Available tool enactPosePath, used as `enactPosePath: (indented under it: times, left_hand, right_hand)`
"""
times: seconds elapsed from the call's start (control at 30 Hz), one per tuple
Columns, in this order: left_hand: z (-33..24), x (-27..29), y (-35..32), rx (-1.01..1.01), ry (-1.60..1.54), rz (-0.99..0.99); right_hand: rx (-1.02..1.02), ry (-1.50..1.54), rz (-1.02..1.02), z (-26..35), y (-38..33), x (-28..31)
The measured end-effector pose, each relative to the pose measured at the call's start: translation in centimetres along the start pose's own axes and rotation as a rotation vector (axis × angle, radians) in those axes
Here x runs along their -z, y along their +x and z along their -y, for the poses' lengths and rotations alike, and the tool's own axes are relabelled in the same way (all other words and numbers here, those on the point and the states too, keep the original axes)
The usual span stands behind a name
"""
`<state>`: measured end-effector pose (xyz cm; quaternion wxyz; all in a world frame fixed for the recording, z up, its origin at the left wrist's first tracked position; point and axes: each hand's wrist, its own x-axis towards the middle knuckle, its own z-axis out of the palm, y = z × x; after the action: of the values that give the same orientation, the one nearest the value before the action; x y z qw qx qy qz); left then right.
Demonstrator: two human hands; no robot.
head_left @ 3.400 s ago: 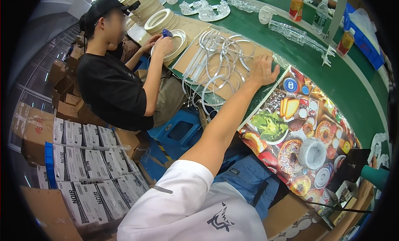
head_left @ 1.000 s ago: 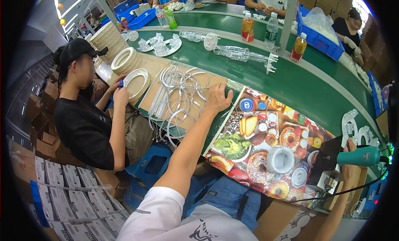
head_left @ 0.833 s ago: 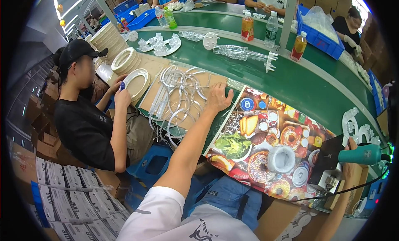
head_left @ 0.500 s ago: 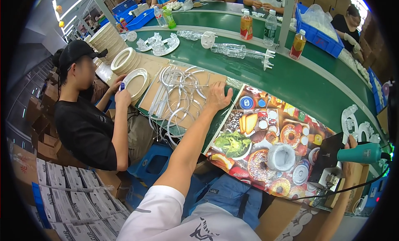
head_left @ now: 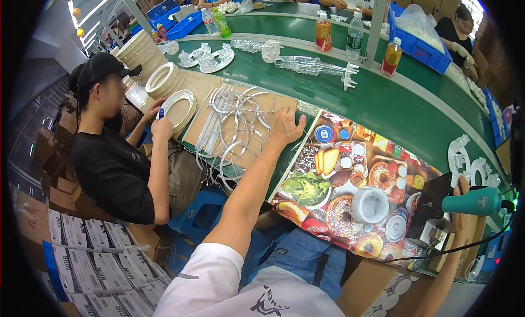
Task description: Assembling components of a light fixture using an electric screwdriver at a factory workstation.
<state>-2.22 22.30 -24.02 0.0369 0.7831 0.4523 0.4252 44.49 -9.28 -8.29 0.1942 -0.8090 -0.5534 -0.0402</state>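
Observation:
My left hand (head_left: 288,125) rests on the edge of a cardboard sheet (head_left: 281,105), its thumb apart from the fingers and nothing visible in it. Beside it lies a tangle of pale, flat strips with wires (head_left: 240,125). My right hand (head_left: 461,221) is at the far right, behind a teal cylindrical tool (head_left: 471,201) with a black cable. The tool hides most of its fingers, so its grip cannot be made out. Next to the tool stands a black metal plate (head_left: 429,207). A white, wrapped, ring-shaped roll (head_left: 370,205) sits on the food-patterned mat (head_left: 306,169).
Clear plastic assemblies (head_left: 306,64) lie on the green conveyor (head_left: 262,76), near several bottles. More clear parts (head_left: 465,161) lie beyond my right hand. At left, a person in black (head_left: 115,164) handles a white ring (head_left: 179,110). A blue stool (head_left: 199,216) and cartons stand below.
The clear plastic assemblies on the conveyor and the teal tool sit very slightly further left. Both my hands stay in nearly the same place.

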Motion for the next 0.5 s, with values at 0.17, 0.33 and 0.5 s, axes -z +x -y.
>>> enactPosePath:
  times: [0.17, 0.33, 0.5]
  left_hand:
    - [0.0, 0.2, -0.1, 0.022, 0.021, 0.006]
    - [-0.2, 0.0, 0.0, 0.013, 0.001, 0.004]
    - [0.3, 0.7, -0.4, 0.013, 0.019, 0.002]
  right_hand:
    - [0.016, -0.111, 0.018, -0.3, 0.1, -0.3]
    - [0.027, -0.098, 0.002, -1.5, 0.1, -0.8]
    - [-0.068, 0.005, 0.113, 1.3, 0.2, -0.2]
